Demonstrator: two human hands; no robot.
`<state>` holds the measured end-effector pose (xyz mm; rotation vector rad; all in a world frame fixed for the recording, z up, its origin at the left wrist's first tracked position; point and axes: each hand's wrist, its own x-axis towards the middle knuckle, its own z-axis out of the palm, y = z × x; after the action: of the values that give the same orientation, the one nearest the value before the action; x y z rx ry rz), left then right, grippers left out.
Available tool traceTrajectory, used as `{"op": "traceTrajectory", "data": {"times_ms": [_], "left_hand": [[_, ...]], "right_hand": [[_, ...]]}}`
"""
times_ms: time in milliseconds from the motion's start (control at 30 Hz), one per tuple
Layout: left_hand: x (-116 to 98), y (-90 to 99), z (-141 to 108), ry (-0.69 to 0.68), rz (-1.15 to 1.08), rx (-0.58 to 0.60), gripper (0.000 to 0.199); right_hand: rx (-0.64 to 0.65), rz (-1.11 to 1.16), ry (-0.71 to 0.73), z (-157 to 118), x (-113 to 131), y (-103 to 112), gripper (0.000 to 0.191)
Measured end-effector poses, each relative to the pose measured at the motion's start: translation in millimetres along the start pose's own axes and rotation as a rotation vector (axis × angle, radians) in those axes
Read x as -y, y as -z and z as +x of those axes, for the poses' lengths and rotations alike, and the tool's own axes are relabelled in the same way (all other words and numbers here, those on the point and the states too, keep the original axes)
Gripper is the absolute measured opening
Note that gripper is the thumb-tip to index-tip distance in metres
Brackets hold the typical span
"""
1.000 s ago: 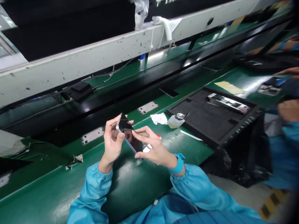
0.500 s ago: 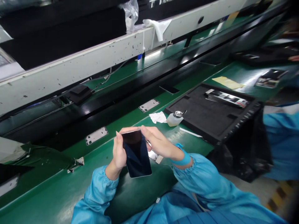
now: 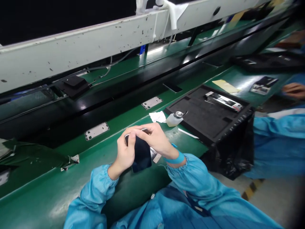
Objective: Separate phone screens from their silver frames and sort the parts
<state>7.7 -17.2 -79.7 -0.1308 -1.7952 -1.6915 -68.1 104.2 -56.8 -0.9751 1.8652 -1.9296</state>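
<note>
Between my two hands is a dark glass phone screen panel (image 3: 142,156), tilted over the green bench (image 3: 95,173). My left hand (image 3: 126,149) grips its upper left edge, with the thumb bent over the top. My right hand (image 3: 158,140) holds the upper right side, its thumb reaching across to the left thumb. Fingers cover most of the panel's top edge. Just beyond its right side, partly hidden beneath my right hand, a silvery phone part (image 3: 156,156) lies on the bench.
A white bottle with a metal cap (image 3: 174,119) stands beside a crumpled wipe (image 3: 157,116). To the right lies a black foam tray (image 3: 200,111) holding stacked phone parts (image 3: 224,101). Phone frames (image 3: 97,131) lie along the line ahead. A co-worker's hand (image 3: 295,90) is at far right.
Both thumbs have moved inward and met over the panel's top edge. The panel now tilts more away, its lower part sitting higher in view. The camera has shifted slightly.
</note>
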Motion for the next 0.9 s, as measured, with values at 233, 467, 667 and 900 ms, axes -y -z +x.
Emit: {"op": "traceTrajectory", "data": {"times_ms": [233,467,667,900], "left_hand": [[3,5.7,10,0.216,-0.119,-0.009,0.050],[9,26.7,37,0.479,-0.558,-0.242,0.054],[8,45.8,48,0.393,-0.650,-0.370,0.041],[4,34.1,41,0.368,-0.668,-0.442,0.041]], "right_hand": [[0.068,0.192,-0.198,6,-26,4,0.076],[0.197,0.044,-0.179,-18,-41,-2,0.067],[0.436,0.007,-0.224,-25,-51,2,0.079],[0.397,0.086,-0.201,-25,-71,-13,0.082]]}}
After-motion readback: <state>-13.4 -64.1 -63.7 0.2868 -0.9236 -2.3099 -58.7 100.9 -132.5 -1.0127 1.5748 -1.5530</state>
